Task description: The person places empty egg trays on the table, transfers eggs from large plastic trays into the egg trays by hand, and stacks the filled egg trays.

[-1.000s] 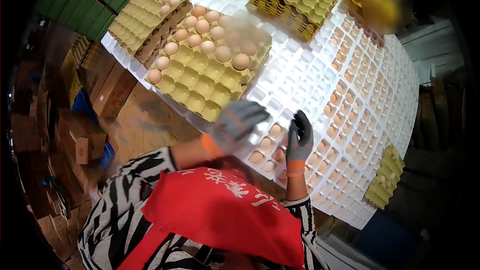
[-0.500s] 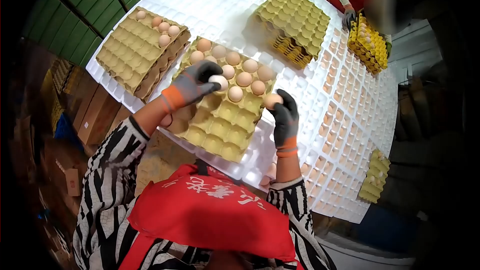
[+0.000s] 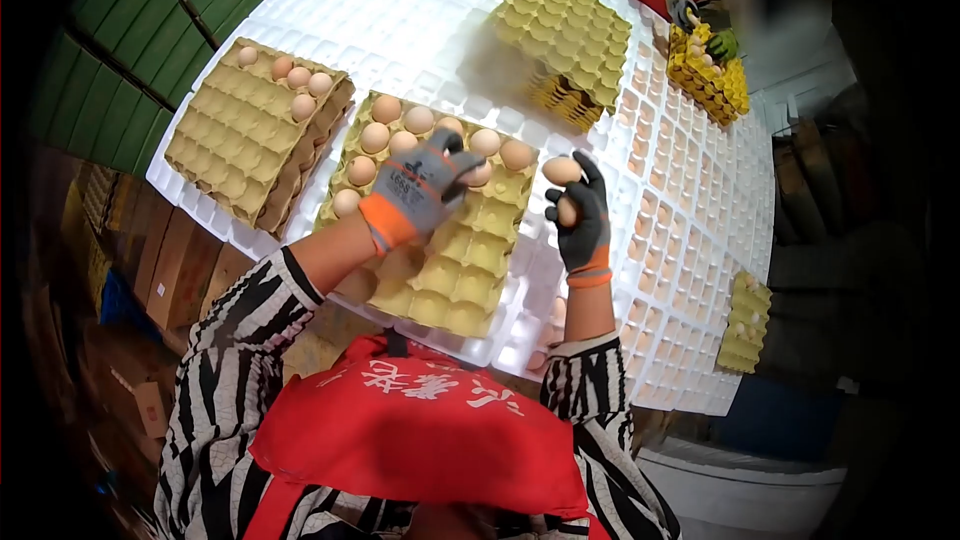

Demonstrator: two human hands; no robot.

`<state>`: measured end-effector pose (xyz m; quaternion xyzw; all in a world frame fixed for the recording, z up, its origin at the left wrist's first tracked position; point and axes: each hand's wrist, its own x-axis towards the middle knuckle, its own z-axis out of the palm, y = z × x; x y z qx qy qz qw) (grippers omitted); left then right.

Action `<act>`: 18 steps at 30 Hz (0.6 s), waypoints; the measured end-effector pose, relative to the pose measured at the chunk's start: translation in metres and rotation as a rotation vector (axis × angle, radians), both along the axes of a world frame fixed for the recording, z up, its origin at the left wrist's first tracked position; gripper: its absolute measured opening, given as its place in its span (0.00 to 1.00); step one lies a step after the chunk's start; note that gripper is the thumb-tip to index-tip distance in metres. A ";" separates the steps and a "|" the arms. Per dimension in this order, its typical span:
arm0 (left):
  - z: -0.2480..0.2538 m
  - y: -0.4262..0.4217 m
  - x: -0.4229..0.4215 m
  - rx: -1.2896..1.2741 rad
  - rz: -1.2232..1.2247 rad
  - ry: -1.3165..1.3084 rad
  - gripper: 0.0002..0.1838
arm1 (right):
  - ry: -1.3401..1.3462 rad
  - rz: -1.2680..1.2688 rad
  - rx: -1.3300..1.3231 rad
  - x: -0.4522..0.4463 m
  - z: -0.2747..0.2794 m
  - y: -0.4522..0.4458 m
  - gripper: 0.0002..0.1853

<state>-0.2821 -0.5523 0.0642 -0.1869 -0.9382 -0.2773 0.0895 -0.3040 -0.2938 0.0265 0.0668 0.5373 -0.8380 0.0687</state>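
Note:
A yellowish pulp egg tray (image 3: pixel 455 285) lies before me, with several brown eggs (image 3: pixel 417 120) in its far rows and down its left side. My left hand (image 3: pixel 425 180), in a grey glove with an orange cuff, is over the tray. Its fingers curl down at an egg (image 3: pixel 479 174), partly covering it. To the right of the tray, my right hand (image 3: pixel 583 215) is raised, gloved alike. It holds two eggs: one egg (image 3: pixel 562 171) at the fingertips and another egg (image 3: pixel 568 211) lower, against the fingers.
A stack of pulp trays (image 3: pixel 240 135) with a few eggs stands at left. Another stack (image 3: pixel 570 30) sits farther back. White moulded trays (image 3: pixel 665 270) full of eggs cover the right. A co-worker's gloved hand (image 3: pixel 682 10) is at a yellow crate (image 3: pixel 705 80).
My left hand has moved right across the tray, uncovering eggs on its left side. My right hand now shows two eggs instead of one. Fewer eggs show at the tray's right side.

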 end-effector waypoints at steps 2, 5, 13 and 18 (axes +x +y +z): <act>-0.013 0.002 -0.014 -0.126 -0.017 0.087 0.19 | 0.079 0.113 0.114 -0.013 -0.002 0.007 0.25; -0.009 0.017 -0.026 -0.314 -0.014 -0.048 0.20 | 0.411 0.102 1.056 -0.037 0.010 -0.016 0.29; -0.017 0.025 -0.039 -0.342 -0.088 0.054 0.24 | 0.493 -0.060 1.200 -0.016 -0.006 -0.018 0.27; 0.015 0.042 0.020 0.109 -0.042 0.035 0.27 | 0.323 -0.122 0.989 0.082 -0.039 0.094 0.25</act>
